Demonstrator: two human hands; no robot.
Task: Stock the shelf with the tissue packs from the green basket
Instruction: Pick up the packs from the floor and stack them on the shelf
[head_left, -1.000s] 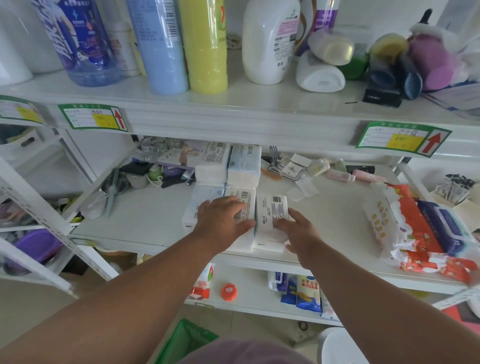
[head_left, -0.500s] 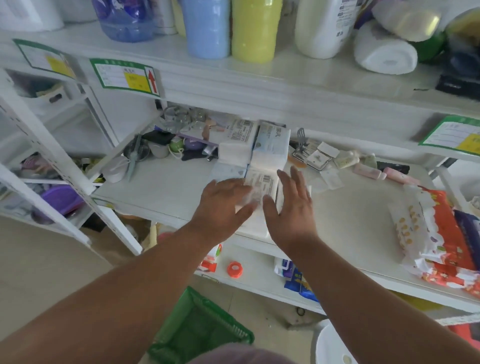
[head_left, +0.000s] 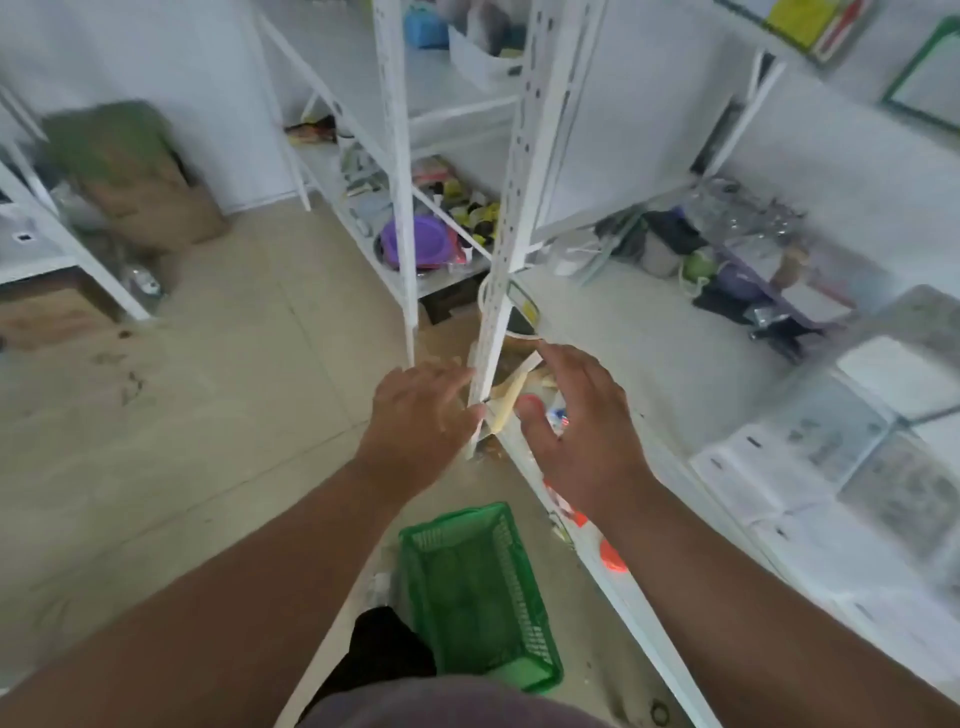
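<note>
The white perforated metal shelf upright (head_left: 500, 291) stands between both open hands. The green plastic mesh basket (head_left: 480, 592) sits unobstructed on bare beige tiled floor (head_left: 208, 415), beside the shelf's front edge.

I see both arms stretched out in front of me, palms down and holding nothing. My left hand (head_left: 423, 410) hovers with fingers spread just left of the white perforated upright (head_left: 511, 218) of the shelf (head_left: 649, 343); my right hand (head_left: 582, 431) hangs loose-fingered just right of it, above the shelf's front corner. Below and between the forearms, the green basket (head_left: 478, 592) stands on the tiled floor (head_left: 208, 415); its inside looks empty, though blur leaves me unsure. White tissue packs (head_left: 769, 467) lie in a blurred row on the shelf at right. Farther back on it sits a clutter of cups and dark items (head_left: 717, 270). A purple plate (head_left: 415, 241) rests on the neighbouring rack.
</note>
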